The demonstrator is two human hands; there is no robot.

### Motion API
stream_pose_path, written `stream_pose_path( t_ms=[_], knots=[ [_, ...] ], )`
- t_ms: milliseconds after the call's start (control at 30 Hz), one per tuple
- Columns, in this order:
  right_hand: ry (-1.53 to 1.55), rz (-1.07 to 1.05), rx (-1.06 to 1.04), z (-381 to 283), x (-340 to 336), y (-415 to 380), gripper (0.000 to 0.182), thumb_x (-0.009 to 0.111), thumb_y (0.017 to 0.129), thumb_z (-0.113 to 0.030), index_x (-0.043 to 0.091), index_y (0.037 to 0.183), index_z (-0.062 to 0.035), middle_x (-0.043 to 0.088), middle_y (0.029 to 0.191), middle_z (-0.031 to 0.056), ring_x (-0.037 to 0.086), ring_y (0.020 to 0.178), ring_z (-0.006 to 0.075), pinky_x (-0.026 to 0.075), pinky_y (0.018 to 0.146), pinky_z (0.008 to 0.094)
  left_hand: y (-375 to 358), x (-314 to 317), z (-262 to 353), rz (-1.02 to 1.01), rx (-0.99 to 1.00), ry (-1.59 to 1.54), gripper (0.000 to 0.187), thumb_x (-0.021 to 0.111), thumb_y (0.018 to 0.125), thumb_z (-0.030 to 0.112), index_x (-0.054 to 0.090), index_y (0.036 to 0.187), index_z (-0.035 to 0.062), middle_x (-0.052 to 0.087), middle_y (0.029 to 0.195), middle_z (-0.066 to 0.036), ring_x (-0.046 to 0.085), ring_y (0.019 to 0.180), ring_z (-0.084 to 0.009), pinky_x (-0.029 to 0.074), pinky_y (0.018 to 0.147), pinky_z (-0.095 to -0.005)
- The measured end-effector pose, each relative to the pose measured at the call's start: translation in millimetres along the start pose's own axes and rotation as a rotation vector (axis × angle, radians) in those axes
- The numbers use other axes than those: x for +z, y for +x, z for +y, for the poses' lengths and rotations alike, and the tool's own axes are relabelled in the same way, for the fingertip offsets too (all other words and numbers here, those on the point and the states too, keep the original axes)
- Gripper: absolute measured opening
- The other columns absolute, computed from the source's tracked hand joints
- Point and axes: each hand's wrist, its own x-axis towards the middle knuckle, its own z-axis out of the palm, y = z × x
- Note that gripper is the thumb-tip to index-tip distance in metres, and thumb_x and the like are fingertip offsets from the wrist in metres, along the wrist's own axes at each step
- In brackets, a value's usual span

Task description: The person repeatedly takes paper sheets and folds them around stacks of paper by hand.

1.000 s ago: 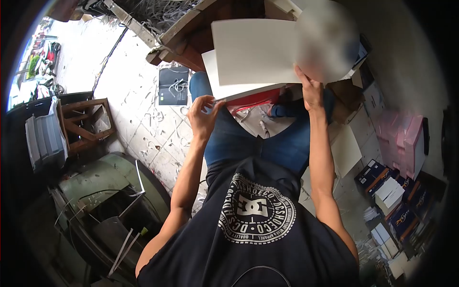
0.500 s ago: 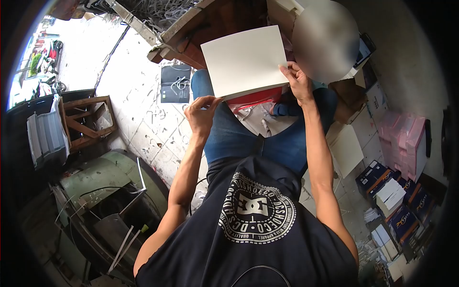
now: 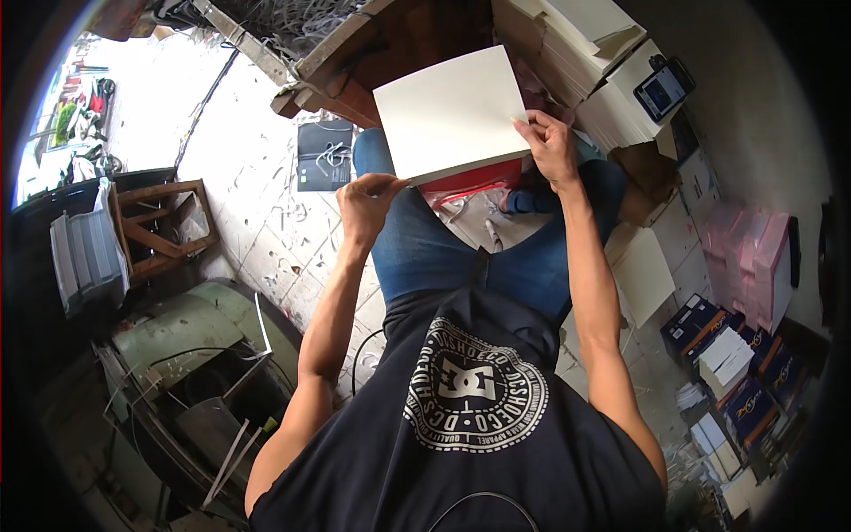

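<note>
Head view: right hand (image 3: 551, 149) pinches the right edge of the white paper stack (image 3: 450, 115); left hand (image 3: 365, 206) pinches its near-left corner. Stack sits above a red object (image 3: 472, 179), between the knees (image 3: 373, 152).

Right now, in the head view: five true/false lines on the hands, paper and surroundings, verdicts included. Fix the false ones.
1. The bare left hand is at the near left corner of the white rectangular paper. True.
2. The bare right hand rests on the person's knee. False: the right hand is at the paper's right edge.
3. A black rectangular phone with a lit screen shows at upper right. True.
4. The pink plastic-wrapped block is on the person's left. False: that block is on the right.
5. A flat black rectangular box lies on the floor with pale strips on it. True.
</note>
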Motion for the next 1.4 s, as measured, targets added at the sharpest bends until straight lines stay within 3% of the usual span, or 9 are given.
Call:
stream_pose_path(
  t_ms=[267, 333, 400, 1033, 1133, 1200, 1233, 1333, 1400],
  knots=[
    [-0.153, 0.036, 0.022, 3.9, -4.0, 2.2, 0.021, 0.069, 0.091, -0.018, 0.065, 0.083, 0.0018, 0.063, 0.064, 0.0037, 0.048, 0.059, 0.0032, 0.040, 0.056, 0.0247, 8.7, 4.8, -18.7, -0.173, -0.523, -0.540, 0.030, 0.081, 0.082, 0.026, 0.070, 0.081, -0.0014, 0.063, 0.066, -0.002, 0.056, 0.056, -0.0069, 0.044, 0.056, -0.0193],
    [-0.327, 0.086, -0.158, -11.4, -6.4, 2.1, 0.027, 0.073, 0.087, -0.022, 0.063, 0.075, -0.0002, 0.060, 0.063, 0.0050, 0.051, 0.059, 0.0099, 0.041, 0.058, 0.0301, 9.0, 3.6, -13.7, -0.198, -0.605, -0.596, 0.030, 0.078, 0.084, 0.027, 0.069, 0.084, -0.0008, 0.063, 0.071, -0.001, 0.057, 0.059, -0.0065, 0.045, 0.058, -0.0172],
    [-0.423, 0.137, -0.218, -0.1, -8.5, 5.2, 0.034, 0.077, 0.083, -0.029, 0.062, 0.072, -0.0015, 0.060, 0.072, 0.0077, 0.059, 0.074, 0.0223, 0.045, 0.071, 0.0369, 9.3, 4.7, -14.2, -0.186, -0.606, -0.593, 0.030, 0.079, 0.084, 0.027, 0.068, 0.085, -0.0008, 0.063, 0.072, -0.002, 0.059, 0.061, -0.0072, 0.047, 0.059, -0.0173],
    [-0.373, 0.181, -0.116, 16.6, -5.6, 7.1, 0.035, 0.080, 0.080, -0.030, 0.065, 0.072, 0.0001, 0.064, 0.078, 0.0099, 0.063, 0.071, 0.0237, 0.049, 0.071, 0.0371, 7.7, 8.8, -21.7, -0.155, -0.589, -0.701, 0.031, 0.082, 0.080, 0.023, 0.068, 0.085, -0.0049, 0.064, 0.071, -0.006, 0.061, 0.058, -0.0095, 0.051, 0.059, -0.0191],
    [-0.426, 0.153, -0.174, 12.9, -5.3, 6.3, 0.030, 0.081, 0.078, -0.025, 0.065, 0.086, -0.0006, 0.065, 0.086, 0.0121, 0.063, 0.081, 0.0267, 0.049, 0.076, 0.0383, 6.9, 9.9, -21.2, -0.149, -0.591, -0.706, 0.031, 0.082, 0.080, 0.022, 0.068, 0.085, -0.0053, 0.064, 0.071, -0.006, 0.061, 0.059, -0.0098, 0.050, 0.059, -0.0192],
    [-0.672, 0.315, -0.345, -14.6, 5.9, -4.2, 0.034, 0.080, 0.077, -0.020, 0.063, 0.100, -0.0017, 0.063, 0.101, 0.0129, 0.061, 0.092, 0.0273, 0.048, 0.082, 0.0384, 8.2, 7.7, -21.4, -0.131, -0.583, -0.709, 0.031, 0.082, 0.080, 0.022, 0.068, 0.085, -0.0055, 0.064, 0.071, -0.006, 0.061, 0.059, -0.0099, 0.050, 0.059, -0.0193],
    [-0.659, 0.266, -0.445, -32.3, 21.2, -11.5, 0.055, 0.081, 0.074, -0.016, 0.055, 0.120, -0.0033, 0.057, 0.119, 0.0169, 0.058, 0.109, 0.0320, 0.047, 0.088, 0.0396, 7.1, 7.6, -20.7, -0.124, -0.576, -0.711, 0.031, 0.082, 0.080, 0.022, 0.068, 0.085, -0.0055, 0.064, 0.071, -0.006, 0.061, 0.059, -0.0099, 0.050, 0.059, -0.0193],
    [-0.999, -0.155, -0.263, -72.8, 92.2, -50.9, 0.079, 0.068, 0.081, -0.051, 0.044, 0.140, -0.0050, 0.042, 0.146, 0.0121, 0.034, 0.139, 0.0255, 0.025, 0.106, 0.0612, 4.9, 11.3, -28.9, -0.152, -0.558, -0.725, 0.031, 0.082, 0.081, 0.022, 0.068, 0.084, -0.0054, 0.064, 0.071, -0.005, 0.060, 0.059, -0.0097, 0.050, 0.059, -0.0193],
    [-1.118, -0.339, -0.381, -44.6, 122.1, -70.2, 0.086, 0.068, 0.081, -0.053, 0.039, 0.146, -0.0041, 0.036, 0.153, 0.0100, 0.030, 0.143, 0.0233, 0.024, 0.108, 0.0586, 8.1, 13.8, -27.0, -0.163, -0.550, -0.728, 0.031, 0.082, 0.081, 0.022, 0.068, 0.084, -0.0052, 0.064, 0.071, -0.005, 0.060, 0.059, -0.0097, 0.050, 0.059, -0.0192]
  ],
)
